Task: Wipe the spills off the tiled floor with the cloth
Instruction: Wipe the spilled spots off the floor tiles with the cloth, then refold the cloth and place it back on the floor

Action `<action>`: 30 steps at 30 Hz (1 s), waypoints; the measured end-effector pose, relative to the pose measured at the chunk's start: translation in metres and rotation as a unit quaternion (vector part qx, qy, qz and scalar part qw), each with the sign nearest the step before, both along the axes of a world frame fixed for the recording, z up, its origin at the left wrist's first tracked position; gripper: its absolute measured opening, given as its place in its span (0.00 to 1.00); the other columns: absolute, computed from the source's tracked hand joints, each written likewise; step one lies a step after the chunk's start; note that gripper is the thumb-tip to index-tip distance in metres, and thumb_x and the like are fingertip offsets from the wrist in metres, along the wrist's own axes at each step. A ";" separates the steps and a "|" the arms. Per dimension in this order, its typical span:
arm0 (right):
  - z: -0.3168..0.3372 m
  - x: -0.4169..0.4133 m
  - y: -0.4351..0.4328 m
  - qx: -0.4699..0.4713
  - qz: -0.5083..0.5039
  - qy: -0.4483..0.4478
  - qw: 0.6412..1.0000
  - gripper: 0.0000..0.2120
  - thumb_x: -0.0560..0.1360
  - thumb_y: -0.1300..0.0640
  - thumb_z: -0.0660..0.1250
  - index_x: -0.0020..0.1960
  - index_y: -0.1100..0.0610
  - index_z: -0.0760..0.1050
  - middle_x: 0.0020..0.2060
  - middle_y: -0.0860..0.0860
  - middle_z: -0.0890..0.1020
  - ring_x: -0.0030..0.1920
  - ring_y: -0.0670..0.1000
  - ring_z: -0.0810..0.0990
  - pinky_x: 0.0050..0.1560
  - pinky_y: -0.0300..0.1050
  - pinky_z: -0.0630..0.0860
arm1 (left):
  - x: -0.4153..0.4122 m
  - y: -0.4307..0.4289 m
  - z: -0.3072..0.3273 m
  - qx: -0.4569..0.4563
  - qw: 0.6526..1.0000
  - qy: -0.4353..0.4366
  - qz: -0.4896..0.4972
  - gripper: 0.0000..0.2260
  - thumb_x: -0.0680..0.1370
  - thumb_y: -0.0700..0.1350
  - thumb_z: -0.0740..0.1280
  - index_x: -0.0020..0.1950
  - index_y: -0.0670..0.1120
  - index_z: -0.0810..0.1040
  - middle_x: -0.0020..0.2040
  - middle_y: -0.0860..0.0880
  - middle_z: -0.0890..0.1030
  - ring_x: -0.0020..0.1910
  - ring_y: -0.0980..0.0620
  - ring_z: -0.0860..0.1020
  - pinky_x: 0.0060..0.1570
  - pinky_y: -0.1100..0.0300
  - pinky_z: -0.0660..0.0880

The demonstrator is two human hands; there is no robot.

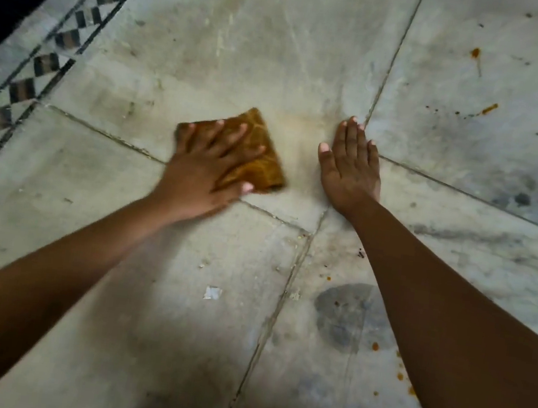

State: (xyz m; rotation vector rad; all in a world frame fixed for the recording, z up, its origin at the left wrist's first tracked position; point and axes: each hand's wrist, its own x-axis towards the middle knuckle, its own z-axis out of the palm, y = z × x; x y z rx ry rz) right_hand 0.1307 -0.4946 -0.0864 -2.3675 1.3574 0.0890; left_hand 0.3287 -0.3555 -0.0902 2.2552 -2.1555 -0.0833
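Left hand: fingers spread, pressing flat on the cloth.
Cloth: folded brown square, on the tiled floor.
Right hand: flat on floor, fingers together, beside the cloth.
Spills: orange spots, far right.

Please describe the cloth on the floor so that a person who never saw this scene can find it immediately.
Start from the pale tiled floor with its black-and-white checkered border at the left. Near the middle, the left hand presses flat on a folded square cloth. It is the only brown-orange fabric there; the right hand beside it rests on bare tile.
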 end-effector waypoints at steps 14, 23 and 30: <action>0.019 -0.005 -0.012 0.135 -0.024 -0.097 0.986 0.25 0.83 0.49 0.42 0.76 0.57 0.42 0.77 0.51 0.42 0.76 0.47 0.40 0.72 0.42 0.36 | -0.016 -0.115 0.008 0.012 0.989 0.047 0.143 0.26 0.76 0.64 0.55 0.73 0.59 0.62 0.77 0.50 0.58 0.75 0.43 0.55 0.68 0.33 0.50; 0.060 -0.076 0.051 0.074 -0.053 -0.124 0.988 0.26 0.82 0.48 0.48 0.76 0.58 0.50 0.77 0.53 0.52 0.76 0.49 0.48 0.74 0.42 0.43 | -0.070 -0.012 0.041 -0.049 0.979 0.196 0.013 0.21 0.73 0.51 0.63 0.65 0.47 0.75 0.58 0.43 0.81 0.57 0.42 0.78 0.56 0.52 0.71; 0.108 -0.153 0.083 0.048 -0.100 -0.126 0.986 0.27 0.82 0.46 0.46 0.77 0.56 0.49 0.77 0.52 0.51 0.76 0.48 0.47 0.73 0.42 0.42 | -0.134 -0.001 0.114 -0.040 0.793 0.573 0.202 0.13 0.79 0.46 0.65 0.63 0.50 0.74 0.54 0.49 0.79 0.55 0.49 0.77 0.49 0.59 0.74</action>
